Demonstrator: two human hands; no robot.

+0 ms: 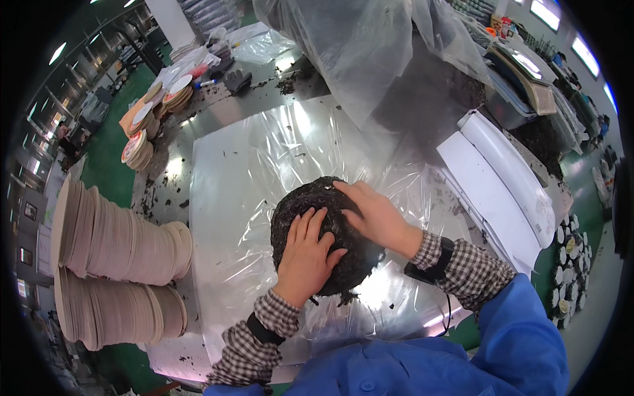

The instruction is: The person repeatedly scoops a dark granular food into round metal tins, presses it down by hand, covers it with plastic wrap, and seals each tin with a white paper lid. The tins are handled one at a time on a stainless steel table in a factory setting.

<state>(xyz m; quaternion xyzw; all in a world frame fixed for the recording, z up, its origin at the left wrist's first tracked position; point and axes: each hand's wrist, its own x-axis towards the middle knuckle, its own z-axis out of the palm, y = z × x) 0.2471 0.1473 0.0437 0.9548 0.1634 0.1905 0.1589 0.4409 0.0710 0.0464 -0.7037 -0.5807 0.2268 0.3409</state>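
Workwear on you consists of a blue buttoned smock (409,369) and brown-and-white checked sleeves (479,270), each forearm crossed by a black band (265,329). Your left hand (305,254) lies palm down on a round, dark, rough-surfaced mass (356,254), fingers slightly spread and thumb apart. Your right hand (383,221) touches its upper right part, index finger extended toward the far rim and thumb set apart from it; neither hand is clamped around it. The mass sits near the middle of a clear, creased plastic sheet (231,178), which reflects glare, on a metal worktable (162,188) strewn with dark crumbs.

To your left, two long rows of pale round discs (125,234) lie on their sides, one beside the other. To your right rests a curved stack of glossy white sheets (505,178).

Farther out, you have smaller piles of round discs (139,150) at left, a dark glove (238,82) beyond them, and a large translucent plastic bag (356,59) across the far side. Green flooring (122,132) extends beyond the table at left.
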